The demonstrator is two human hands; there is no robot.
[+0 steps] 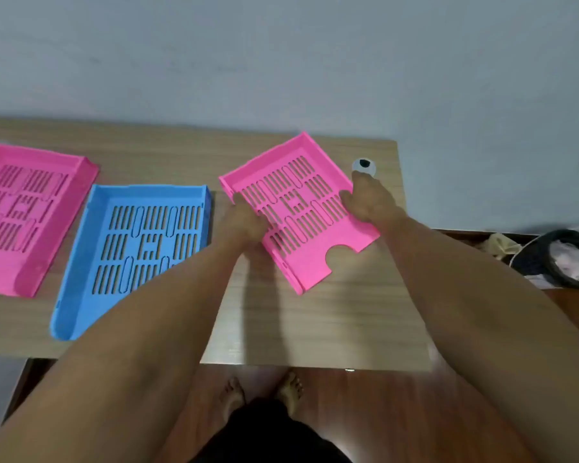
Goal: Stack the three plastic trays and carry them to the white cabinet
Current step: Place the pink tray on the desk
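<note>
Three slotted plastic trays are on the wooden table (315, 322). A pink tray (298, 208) is at the right, turned at an angle and tilted a little off the tabletop. My left hand (244, 222) grips its left side wall and my right hand (368, 198) grips its right side wall. A blue tray (141, 242) lies flat in the middle, partly hidden by my left forearm. Another pink tray (24, 212) lies flat at the far left, cut off by the frame edge. No white cabinet is in view.
A small white round object with a black centre (364, 166) sits by the table's far right corner, just beyond my right hand. A dark bin (569, 259) with a liner stands on the floor to the right. A grey wall runs behind the table.
</note>
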